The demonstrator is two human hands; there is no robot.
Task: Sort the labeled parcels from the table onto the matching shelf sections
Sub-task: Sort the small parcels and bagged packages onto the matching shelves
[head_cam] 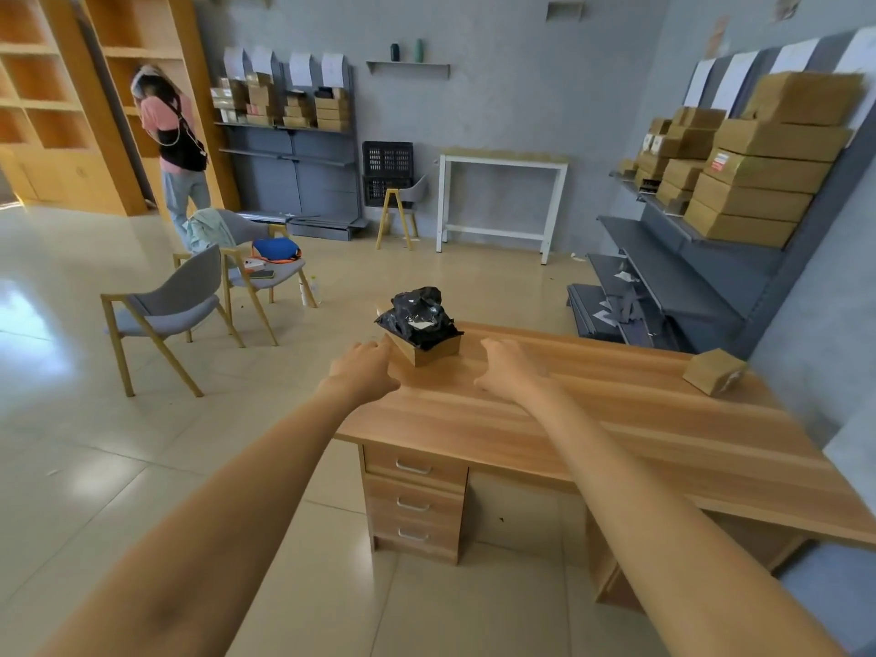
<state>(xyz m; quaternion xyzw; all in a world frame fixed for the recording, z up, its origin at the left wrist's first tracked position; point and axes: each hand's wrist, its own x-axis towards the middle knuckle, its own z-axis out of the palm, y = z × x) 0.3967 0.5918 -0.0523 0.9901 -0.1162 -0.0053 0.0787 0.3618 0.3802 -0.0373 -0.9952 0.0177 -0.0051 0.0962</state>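
A cardboard box point(433, 354) sits at the far left corner of the wooden desk point(545, 419), with a crumpled black plastic parcel point(419, 315) lying on top of it. My left hand point(367, 369) reaches toward the box's left side, fingers relaxed, just short of it. To the box's right, my right hand point(509, 367) hovers over the desk with loosely spread fingers, holding nothing. Another small cardboard parcel point(713, 372) lies near the desk's right far edge.
Grey shelves point(701, 277) on the right carry stacked cardboard boxes point(758, 173); more boxed shelves point(284, 106) line the back wall. Two grey chairs point(175, 305) stand left of the desk. A person point(175, 139) stands by the wooden shelving. A white table point(502, 201) stands at the back.
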